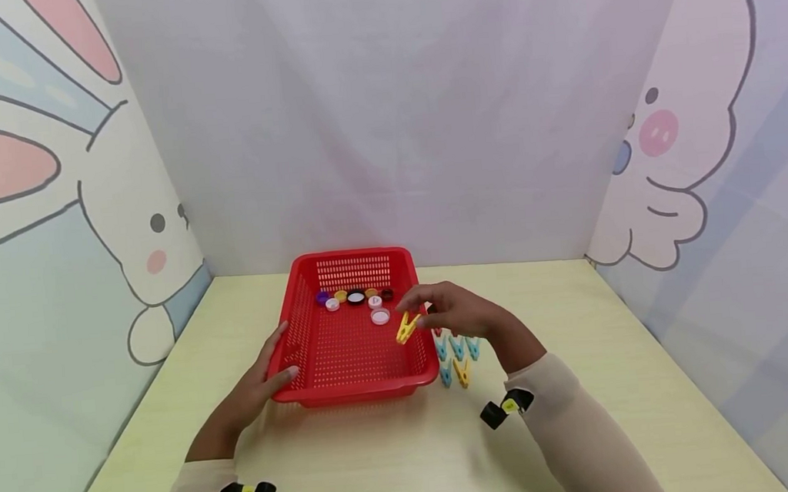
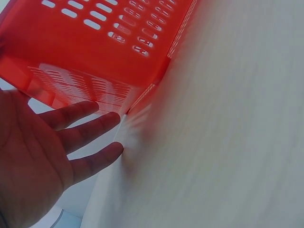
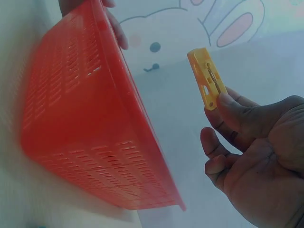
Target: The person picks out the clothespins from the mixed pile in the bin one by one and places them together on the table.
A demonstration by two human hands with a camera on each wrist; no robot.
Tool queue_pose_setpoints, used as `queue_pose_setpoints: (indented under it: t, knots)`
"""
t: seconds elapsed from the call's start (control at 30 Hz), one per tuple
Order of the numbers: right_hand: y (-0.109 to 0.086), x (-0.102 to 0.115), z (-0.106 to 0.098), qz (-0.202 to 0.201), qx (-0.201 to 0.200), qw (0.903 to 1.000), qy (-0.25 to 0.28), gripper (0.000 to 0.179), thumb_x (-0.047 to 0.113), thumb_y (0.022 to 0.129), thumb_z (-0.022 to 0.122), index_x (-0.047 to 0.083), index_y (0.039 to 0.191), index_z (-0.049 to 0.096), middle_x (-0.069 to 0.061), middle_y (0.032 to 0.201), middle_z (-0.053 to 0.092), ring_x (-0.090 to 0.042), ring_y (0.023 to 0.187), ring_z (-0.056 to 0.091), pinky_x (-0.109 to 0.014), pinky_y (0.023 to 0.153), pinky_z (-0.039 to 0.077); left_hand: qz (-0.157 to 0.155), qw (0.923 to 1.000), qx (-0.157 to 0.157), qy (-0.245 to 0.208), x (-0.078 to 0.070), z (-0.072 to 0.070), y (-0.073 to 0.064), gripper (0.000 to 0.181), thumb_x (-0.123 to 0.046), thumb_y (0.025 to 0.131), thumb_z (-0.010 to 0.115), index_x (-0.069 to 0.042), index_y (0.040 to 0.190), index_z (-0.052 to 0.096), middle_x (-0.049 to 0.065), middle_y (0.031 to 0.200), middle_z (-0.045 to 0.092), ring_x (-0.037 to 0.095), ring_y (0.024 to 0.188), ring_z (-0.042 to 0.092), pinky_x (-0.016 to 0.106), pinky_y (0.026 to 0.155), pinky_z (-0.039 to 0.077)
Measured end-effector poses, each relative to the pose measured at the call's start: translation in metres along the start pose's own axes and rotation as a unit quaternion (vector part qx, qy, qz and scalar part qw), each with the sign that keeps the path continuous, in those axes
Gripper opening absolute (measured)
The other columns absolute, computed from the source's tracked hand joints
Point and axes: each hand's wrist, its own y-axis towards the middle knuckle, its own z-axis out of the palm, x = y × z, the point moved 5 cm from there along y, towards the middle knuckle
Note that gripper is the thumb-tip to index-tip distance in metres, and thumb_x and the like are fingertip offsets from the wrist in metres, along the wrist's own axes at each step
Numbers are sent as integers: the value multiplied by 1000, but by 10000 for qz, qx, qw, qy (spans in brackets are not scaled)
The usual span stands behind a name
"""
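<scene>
A red plastic basket (image 1: pixel 350 392) with slotted walls stands on the table. My left hand (image 1: pixel 259 380) holds its left rim, thumb over the edge; in the left wrist view the other fingers (image 2: pixel 90 133) spread along the outside wall. Above the basket's right side, my right hand (image 1: pixel 457 308) pinches a yellow clothespin (image 1: pixel 407 328) between thumb and fingertips. The right wrist view shows this clothespin (image 3: pixel 207 78) pointing up, held by its lower end. Several bottle caps lie inside toward the back, including a purple cap (image 1: pixel 322 299), a black-rimmed cap (image 1: pixel 356 298) and a pale cap (image 1: pixel 380 317).
Beside the basket's right wall lie several light blue clothespins (image 1: pixel 457 347) and a yellow clothespin (image 1: pixel 462 373), with a red one partly hidden under the right hand. The pale wooden table (image 1: pixel 544 304) meets a plain curtain (image 1: pixel 384 123) behind and cartoon-printed walls at both sides.
</scene>
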Motion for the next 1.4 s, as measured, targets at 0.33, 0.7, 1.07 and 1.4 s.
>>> queue_pose_setpoints:
  t: [0.33, 0.7, 1.07, 1.4]
  knots:
    - [-24, -17, -12, -148, -201, 9996, 103, 37, 1, 104, 69, 2, 141, 66, -24, 126, 65, -29, 101, 66, -27, 75, 63, -52, 10000, -19, 10, 0, 0, 0, 106, -25, 100, 74, -30, 177, 1, 25, 169, 31, 54, 149, 44, 41, 95, 68]
    - [-51, -41, -21, -166, -267, 9970, 707, 41, 1, 105, 67, -7, 145, 60, -27, 128, 62, -28, 115, 63, -30, 88, 65, -76, 10000, -28, -13, 1, -1, 1, 105, -24, 100, 73, -29, 177, 2, 26, 169, 31, 55, 149, 44, 41, 94, 68]
    - [-81, -76, -25, 22, -163, 9945, 1031, 35, 4, 108, 63, -5, 141, 64, -20, 133, 64, -27, 120, 62, -30, 96, 63, -78, 10000, -8, 32, 0, -2, 2, 106, -25, 100, 73, -31, 177, 1, 25, 168, 32, 53, 148, 45, 41, 95, 68]
    - [-102, -109, -25, 511, -142, 9884, 1422, 38, 4, 106, 66, -8, 143, 62, -6, 134, 65, -24, 117, 63, -28, 96, 62, -17, 10000, 2, -6, -2, -2, 1, 105, -22, 100, 73, -27, 177, 1, 26, 167, 32, 54, 147, 45, 40, 94, 68]
